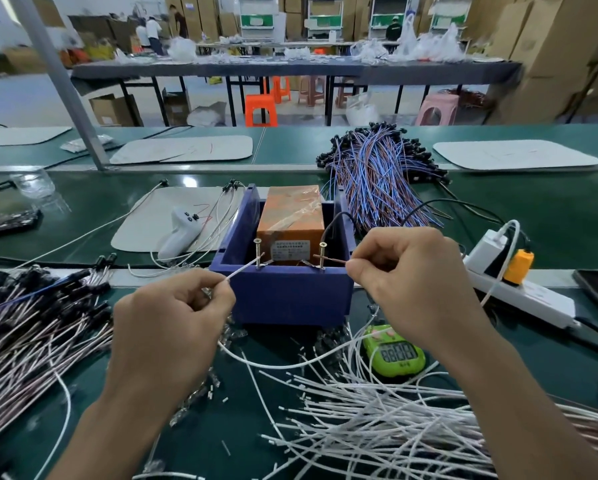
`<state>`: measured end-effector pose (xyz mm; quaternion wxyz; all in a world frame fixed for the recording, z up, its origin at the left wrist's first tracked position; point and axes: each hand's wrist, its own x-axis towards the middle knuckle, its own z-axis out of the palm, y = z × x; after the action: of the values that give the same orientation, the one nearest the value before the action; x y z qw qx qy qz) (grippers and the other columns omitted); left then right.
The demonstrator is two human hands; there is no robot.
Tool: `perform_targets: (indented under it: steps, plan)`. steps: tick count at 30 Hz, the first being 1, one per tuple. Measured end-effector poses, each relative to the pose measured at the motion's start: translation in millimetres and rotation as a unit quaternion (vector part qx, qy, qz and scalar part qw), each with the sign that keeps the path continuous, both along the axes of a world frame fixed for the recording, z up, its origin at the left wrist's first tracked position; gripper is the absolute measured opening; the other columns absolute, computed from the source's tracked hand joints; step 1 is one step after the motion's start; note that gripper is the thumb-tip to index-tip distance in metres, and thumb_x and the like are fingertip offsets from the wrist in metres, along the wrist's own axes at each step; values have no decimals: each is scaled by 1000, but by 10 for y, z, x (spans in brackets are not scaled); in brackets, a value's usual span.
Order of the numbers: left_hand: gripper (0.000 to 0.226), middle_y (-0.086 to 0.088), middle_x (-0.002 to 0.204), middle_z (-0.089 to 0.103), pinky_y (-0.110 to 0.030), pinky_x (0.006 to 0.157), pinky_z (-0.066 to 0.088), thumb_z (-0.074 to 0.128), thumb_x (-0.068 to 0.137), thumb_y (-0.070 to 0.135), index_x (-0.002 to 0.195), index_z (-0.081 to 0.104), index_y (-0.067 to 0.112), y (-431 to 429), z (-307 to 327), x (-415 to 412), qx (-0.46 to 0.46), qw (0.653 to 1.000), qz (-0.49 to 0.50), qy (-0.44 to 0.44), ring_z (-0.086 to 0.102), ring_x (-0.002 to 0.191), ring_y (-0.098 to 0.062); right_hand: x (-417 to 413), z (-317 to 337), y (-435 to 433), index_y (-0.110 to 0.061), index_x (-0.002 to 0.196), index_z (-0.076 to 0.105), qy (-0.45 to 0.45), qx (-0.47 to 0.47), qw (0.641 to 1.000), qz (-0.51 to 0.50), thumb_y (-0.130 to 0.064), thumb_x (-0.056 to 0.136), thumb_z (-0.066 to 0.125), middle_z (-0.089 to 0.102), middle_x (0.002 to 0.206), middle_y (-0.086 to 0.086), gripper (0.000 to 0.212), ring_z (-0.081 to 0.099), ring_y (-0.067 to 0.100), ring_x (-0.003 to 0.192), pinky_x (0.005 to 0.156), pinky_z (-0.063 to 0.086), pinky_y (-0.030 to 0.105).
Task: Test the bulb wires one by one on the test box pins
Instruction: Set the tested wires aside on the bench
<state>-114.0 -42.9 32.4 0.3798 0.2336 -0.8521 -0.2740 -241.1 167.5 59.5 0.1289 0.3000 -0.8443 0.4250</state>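
**Q:** What is at risk on this bench [550, 220]?

**A:** A false reading, most likely. A worker's forearms hang over a loose white pile [377, 410] of wires. A careless sweep could drag some strands in among others and muddle the sorting.

**Q:** Where is the box?

**A:** The blue box [280, 296] stands mid-bench, just beyond the hands, with two upright pins rising from its near wall.

**Q:** And the hands?

**A:** Both are pinching. The left hand [173, 317] nips a white lead [243, 270] between thumb and forefinger, its other fingers curled. The right hand [404, 271] holds a brown lead [332, 260] the same way.

**Q:** Are they making contact?

**A:** It looks so. The white tip lies across the left pin [257, 252], the brown across the right pin [322, 254].

**Q:** What could fail?

**A:** The touch is light and sideways. A tremor might slide a tip off its shaft, and a sound bulb would then read as dead. Pushed too far inward, the two tips could meet and short. The bulb itself is out of sight, so no result can be told.
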Motion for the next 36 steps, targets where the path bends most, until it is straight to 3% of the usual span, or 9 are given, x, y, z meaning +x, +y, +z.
perform_targets:
  steps: [3, 7, 11, 19, 23, 29, 36]
  plan:
    - [23, 22, 63, 63, -18, 57, 42, 78, 81, 27, 66, 68, 40, -5, 0, -10, -2, 1000, 5, -1, 60, 68, -1, 4, -30, -30, -27, 69, 72, 1, -10, 1000, 3, -19, 82, 81, 66, 59, -14, 18, 60, 6, 53, 50, 40, 10]
    - [22, 27, 65, 62, -6, 57, 39, 78, 80, 25, 65, 68, 39, -1, 13, -8, -1, 1000, 4, 4, 59, 67, 3, 11, -69, -66, -25, 71, 73, 1, -13, 1000, 5, -18, 84, 81, 65, 59, -16, 17, 59, 5, 52, 50, 39, 9]
    - [22, 26, 66, 63, -16, 57, 40, 78, 80, 26, 65, 68, 38, -4, 9, -8, -6, 1000, 5, 1, 60, 67, 1, 12, -101, -89, -25, 71, 72, 14, -14, 1000, -7, -21, 85, 80, 63, 57, -15, 17, 58, 5, 53, 51, 39, 10]
    - [20, 24, 68, 64, -19, 60, 44, 77, 81, 26, 67, 69, 38, -13, 12, 2, -14, 1000, -13, 3, 62, 71, -4, 30, -130, -118, -24, 71, 70, 39, -20, 999, -22, -23, 86, 79, 62, 54, -12, 18, 59, 9, 53, 53, 44, 18]
    - [18, 25, 70, 64, -19, 61, 45, 77, 82, 27, 68, 69, 37, -31, 1, -2, -21, 1000, -14, -1, 61, 69, -4, 4, -126, -126, -22, 69, 72, 42, -23, 998, -34, -22, 85, 80, 63, 53, -11, 18, 60, 8, 52, 52, 43, 14]
    - [18, 33, 75, 65, -18, 59, 45, 77, 85, 27, 71, 72, 38, -42, 15, 10, -41, 999, -26, 2, 63, 64, -1, -66, -84, -102, -23, 67, 76, -32, -38, 998, -28, -26, 81, 83, 66, 53, -16, 16, 58, 1, 43, 47, 40, 9]
    - [23, 33, 68, 64, -10, 52, 41, 74, 84, 30, 65, 68, 41, -50, 44, 11, -28, 999, -24, 15, 60, 54, 0, -158, -50, -87, -20, 64, 76, -107, -63, 992, -1, -23, 81, 82, 68, 51, -4, 18, 51, 3, 34, 40, 35, 8]
